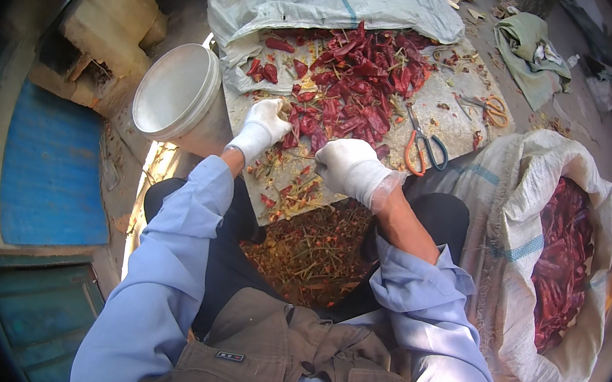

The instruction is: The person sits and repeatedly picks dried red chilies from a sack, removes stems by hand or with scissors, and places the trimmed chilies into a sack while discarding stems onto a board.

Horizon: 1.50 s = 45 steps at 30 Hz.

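Observation:
Dried red chilli peppers [353, 82] lie heaped on a pale board [447, 94] in front of me. My left hand [269, 120], in a white knit glove, is at the heap's near left edge with its fingers bent beside a chilli [292, 129]. Whether it grips that chilli is unclear. My right hand [349, 165], gloved too with clear plastic at the wrist, is curled over the board's near edge. Its fingertips are hidden, so anything inside cannot be seen. Scissors [420, 142] with one orange and one dark handle rest to its right. Seeds and stem bits [294, 189] litter the board.
A white woven sack [335, 0] lies open behind the heap. Left of the board stands a pale plastic bucket [177, 92]. Another sack [520, 217], holding chillies, stands at right. Orange-handled scissors [493, 111] lie farther right. Stem debris [309, 254] covers the ground between my legs.

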{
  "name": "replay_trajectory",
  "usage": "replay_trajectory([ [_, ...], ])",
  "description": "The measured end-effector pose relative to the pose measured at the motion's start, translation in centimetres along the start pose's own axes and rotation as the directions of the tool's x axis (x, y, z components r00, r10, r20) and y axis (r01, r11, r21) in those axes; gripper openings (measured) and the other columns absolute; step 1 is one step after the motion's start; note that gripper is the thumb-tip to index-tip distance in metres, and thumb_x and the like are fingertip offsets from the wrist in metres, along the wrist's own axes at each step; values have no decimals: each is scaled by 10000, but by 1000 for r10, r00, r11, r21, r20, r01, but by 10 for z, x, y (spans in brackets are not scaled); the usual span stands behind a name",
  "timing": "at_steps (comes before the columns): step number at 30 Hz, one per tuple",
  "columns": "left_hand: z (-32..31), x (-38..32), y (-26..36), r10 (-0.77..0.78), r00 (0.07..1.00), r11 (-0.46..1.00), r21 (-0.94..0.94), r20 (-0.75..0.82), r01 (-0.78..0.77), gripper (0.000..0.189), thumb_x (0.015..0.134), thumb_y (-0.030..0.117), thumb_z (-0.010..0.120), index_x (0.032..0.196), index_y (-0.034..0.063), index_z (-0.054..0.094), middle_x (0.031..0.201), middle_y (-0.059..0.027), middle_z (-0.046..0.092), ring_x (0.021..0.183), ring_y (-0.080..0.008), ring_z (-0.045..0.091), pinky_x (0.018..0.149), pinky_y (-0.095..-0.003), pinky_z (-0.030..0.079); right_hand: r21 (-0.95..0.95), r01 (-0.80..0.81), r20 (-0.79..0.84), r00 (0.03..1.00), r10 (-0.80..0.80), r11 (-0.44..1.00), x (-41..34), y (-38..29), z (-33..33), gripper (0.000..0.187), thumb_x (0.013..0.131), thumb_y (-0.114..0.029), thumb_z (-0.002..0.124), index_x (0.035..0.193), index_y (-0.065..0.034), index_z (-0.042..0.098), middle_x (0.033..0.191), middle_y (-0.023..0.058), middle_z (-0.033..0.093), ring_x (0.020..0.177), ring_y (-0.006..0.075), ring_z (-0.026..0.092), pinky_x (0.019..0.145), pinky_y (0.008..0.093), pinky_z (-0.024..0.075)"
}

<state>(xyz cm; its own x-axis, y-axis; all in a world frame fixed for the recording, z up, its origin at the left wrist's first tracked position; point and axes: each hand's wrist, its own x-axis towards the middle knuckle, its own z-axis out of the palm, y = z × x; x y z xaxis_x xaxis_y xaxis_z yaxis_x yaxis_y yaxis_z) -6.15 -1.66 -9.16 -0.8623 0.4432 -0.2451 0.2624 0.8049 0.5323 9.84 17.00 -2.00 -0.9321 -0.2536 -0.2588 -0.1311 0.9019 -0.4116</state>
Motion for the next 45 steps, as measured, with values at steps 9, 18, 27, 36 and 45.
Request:
replay_trajectory([
  [9,-40,-30,23,-50,979,557,-809,197,191,157,930,32,713,1076,2,663,914,-120,735,680,-229,737,529,-326,599,200,-118,-364,913,185,973,12,-1,-1,295,915,-305,688,1048,-45,728,937,208,737,939,391,718,851,485,563],
  [18,-49,-51,28,162,971,413,-906,174,93,102,970,26,658,1048,-38,646,943,-133,714,765,-215,720,617,-314,575,586,92,-395,900,184,805,18,-5,0,298,917,-160,694,1169,-2,712,1031,211,753,973,349,738,867,414,566],
  [27,-59,-63,34,291,935,820,-451,-202,-353,499,865,115,811,1287,-43,595,1121,-175,715,980,-252,719,848,-355,580,710,66,-352,895,272,701,21,-4,-1,276,913,-165,693,1121,11,738,966,236,744,886,305,759,803,379,559],
  [36,-49,-78,41,590,807,807,22,-3,-590,480,864,115,752,1321,48,623,1119,-195,707,1008,-344,709,874,-408,558,648,25,-317,918,239,761,24,-11,-1,246,925,-209,682,1054,-14,760,931,209,751,889,322,755,820,399,565],
  [45,-21,-50,19,152,973,870,444,174,-215,498,816,469,793,1105,71,719,1030,-183,747,1034,-376,706,905,-468,548,550,11,-411,874,260,835,18,-1,-9,261,938,-254,679,1060,-40,766,971,186,758,930,341,739,859,413,563],
])
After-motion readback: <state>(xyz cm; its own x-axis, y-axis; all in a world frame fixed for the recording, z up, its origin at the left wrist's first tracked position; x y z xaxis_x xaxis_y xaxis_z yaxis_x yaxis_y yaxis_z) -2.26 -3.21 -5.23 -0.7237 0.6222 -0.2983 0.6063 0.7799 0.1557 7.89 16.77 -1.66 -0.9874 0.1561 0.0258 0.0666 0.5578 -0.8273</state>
